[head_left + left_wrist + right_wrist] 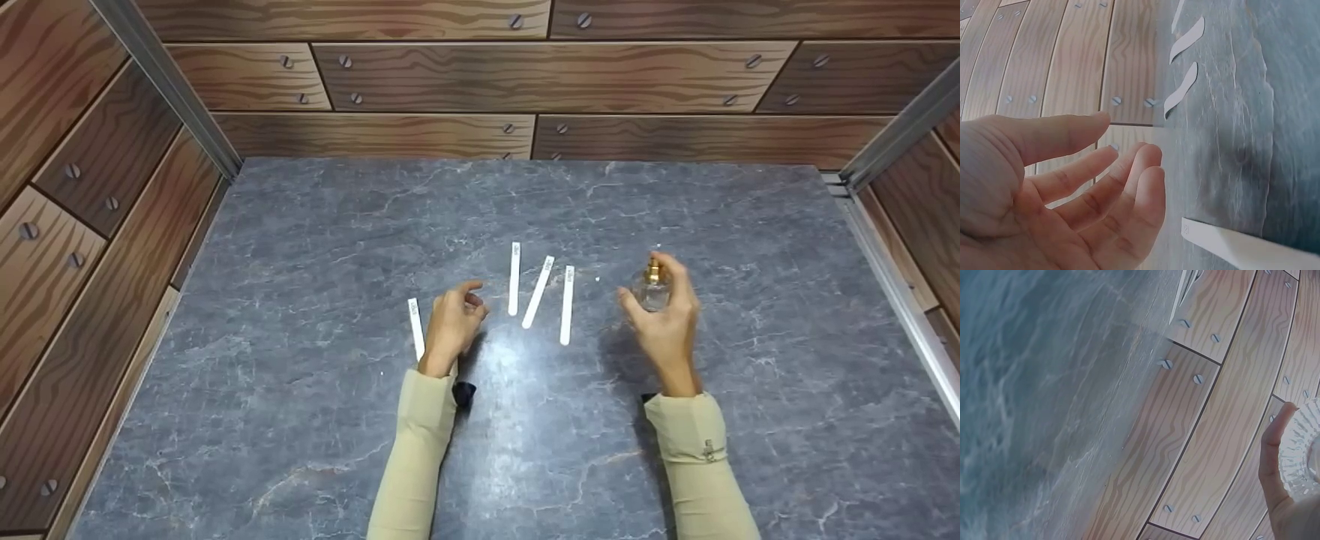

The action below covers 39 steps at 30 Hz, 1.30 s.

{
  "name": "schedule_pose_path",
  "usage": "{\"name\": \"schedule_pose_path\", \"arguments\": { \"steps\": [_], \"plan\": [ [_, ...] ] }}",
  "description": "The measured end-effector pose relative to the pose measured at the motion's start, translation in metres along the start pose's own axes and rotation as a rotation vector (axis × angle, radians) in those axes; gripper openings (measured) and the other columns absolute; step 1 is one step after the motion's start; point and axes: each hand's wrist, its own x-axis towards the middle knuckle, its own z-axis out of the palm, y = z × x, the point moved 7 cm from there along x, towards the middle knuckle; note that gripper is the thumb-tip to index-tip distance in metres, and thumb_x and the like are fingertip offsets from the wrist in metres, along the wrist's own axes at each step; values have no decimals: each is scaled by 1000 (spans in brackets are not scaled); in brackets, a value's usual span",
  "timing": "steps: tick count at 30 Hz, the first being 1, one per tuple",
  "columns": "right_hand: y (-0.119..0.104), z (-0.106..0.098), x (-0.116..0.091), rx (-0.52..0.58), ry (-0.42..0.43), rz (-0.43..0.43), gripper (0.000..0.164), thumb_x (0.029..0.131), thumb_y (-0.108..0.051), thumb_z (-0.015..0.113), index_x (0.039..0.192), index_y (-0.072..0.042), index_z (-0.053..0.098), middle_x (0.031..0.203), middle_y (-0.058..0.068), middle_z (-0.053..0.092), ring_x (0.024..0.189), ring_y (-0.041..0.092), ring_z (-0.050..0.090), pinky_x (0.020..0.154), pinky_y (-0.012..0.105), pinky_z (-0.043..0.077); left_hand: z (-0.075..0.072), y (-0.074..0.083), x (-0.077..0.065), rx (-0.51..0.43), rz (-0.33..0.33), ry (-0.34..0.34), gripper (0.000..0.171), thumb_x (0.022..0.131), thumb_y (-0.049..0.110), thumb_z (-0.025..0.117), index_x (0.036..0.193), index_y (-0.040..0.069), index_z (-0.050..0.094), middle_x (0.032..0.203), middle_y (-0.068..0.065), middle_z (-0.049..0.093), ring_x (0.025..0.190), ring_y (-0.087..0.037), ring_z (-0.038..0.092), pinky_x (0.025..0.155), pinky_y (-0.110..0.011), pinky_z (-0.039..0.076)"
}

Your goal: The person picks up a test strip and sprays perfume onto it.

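A clear glass perfume bottle with a gold spray top [653, 291] is in my right hand [667, 311], held off the table on the right side. The right wrist view shows its ribbed glass base [1297, 455] at the right edge, with one finger beside it. My left hand [454, 319] hovers over the table with loosely bent fingers and nothing in its grasp. Near it lies a white paper strip [415, 326], partly covered by the left wrist. Between the hands are three more white strips: a left one [514, 277], a slanted one [538, 292] and a right one [567, 304], each with small print at its far end.
The grey marbled tabletop [300, 420] spreads under both arms. Wood-patterned panels [420, 75] stand at the back and on both sides, with metal rails [180, 97] at the corners. Tiny white specks dot the table.
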Motion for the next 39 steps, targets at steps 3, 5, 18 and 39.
{"name": "schedule_pose_path", "arguments": {
  "steps": [3,5,18,39],
  "plan": [
    [0,1,1,-15,1,6,59,68,22,77,123,11,59,104,24,64,95,8,56,85,17,45,-3,-1,-2,-4,-1,11,41,90,-1,72,130,-4,65,99,-16,72,85,-28,73,73,-38,59],
    [0,1,1,-25,-4,12,60,69,22,77,124,10,58,106,24,64,95,9,55,83,16,45,-4,-3,-4,-12,-1,17,41,90,-2,72,130,-5,64,99,-17,72,86,-29,73,74,-38,59],
    [-1,-2,0,-23,5,7,59,69,22,77,124,10,59,107,24,64,96,7,55,85,17,44,-6,-8,-15,-35,-1,45,41,90,-4,72,130,-5,65,101,-18,71,85,-29,74,70,-36,59],
    [1,-4,0,-23,-10,15,58,72,17,79,126,7,58,104,22,65,94,7,55,82,17,43,-20,-25,-30,4,33,182,41,77,-13,69,118,-8,69,90,-15,70,75,-22,69,70,-39,57]
  ]
}}
